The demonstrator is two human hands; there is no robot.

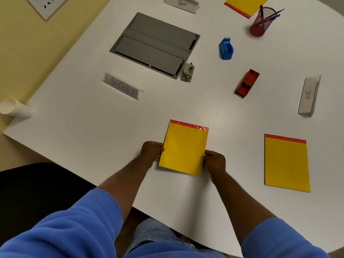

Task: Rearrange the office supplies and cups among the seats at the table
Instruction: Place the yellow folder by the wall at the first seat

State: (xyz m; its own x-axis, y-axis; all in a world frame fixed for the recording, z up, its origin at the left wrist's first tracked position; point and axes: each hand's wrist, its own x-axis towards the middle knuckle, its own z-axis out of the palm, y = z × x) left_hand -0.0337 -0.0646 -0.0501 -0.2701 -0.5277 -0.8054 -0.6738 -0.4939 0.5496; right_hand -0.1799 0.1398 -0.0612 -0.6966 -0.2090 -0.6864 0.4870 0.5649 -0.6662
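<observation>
A yellow notepad [184, 148] with a red top strip lies on the white table [93, 138] in front of me. My left hand [151, 150] grips its left edge and my right hand [214, 162] pinches its lower right edge. A second yellow notepad [286, 163] lies flat to the right. A third notepad [245, 5] sits at the far edge. A stack of white paper cups [14, 108] lies on its side at the table's left corner.
Name cards read SOCKET [122, 87], BEAR [182, 4] and BETA [308, 95]. A grey socket panel [155, 44] is set in the table, with a hole punch [188, 72] beside it. A blue tape dispenser [226, 48], a red stapler [247, 82] and a red mesh pen cup [260, 22] stand further right.
</observation>
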